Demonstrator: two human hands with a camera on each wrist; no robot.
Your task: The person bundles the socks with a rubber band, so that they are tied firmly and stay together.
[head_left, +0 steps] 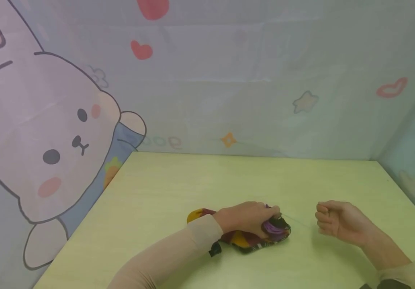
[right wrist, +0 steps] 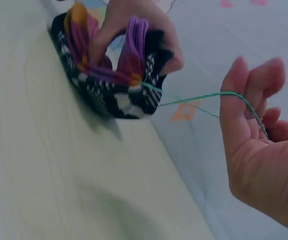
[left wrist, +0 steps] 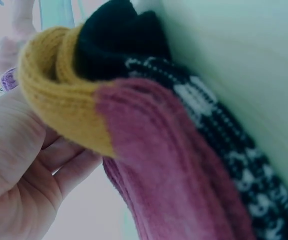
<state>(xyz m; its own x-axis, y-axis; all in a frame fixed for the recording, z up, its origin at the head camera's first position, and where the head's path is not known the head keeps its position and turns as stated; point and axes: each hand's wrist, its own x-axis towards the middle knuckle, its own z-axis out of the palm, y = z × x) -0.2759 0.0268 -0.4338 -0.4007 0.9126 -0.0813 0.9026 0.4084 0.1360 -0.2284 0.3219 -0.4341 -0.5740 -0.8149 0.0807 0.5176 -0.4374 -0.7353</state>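
My left hand point(head_left: 245, 218) grips a folded knitted bundle point(head_left: 241, 239), possibly socks, just above or on the table. Its cloth is mustard yellow, maroon and purple, with a black outer layer patterned in white. In the left wrist view, the yellow and maroon folds point(left wrist: 149, 150) lie beside the palm. A thin green string point(right wrist: 199, 96) runs taut from the bundle to my right hand point(head_left: 342, 220). That hand is off to the right with curled fingers holding the string, which passes over a finger point(right wrist: 234, 95) and into the palm.
The pale yellow-green table point(head_left: 193, 176) reaches back to a printed cloth backdrop point(head_left: 207, 92). More of the cloth hangs along the left and right sides. A small black piece point(head_left: 215, 249) shows below the left wrist.
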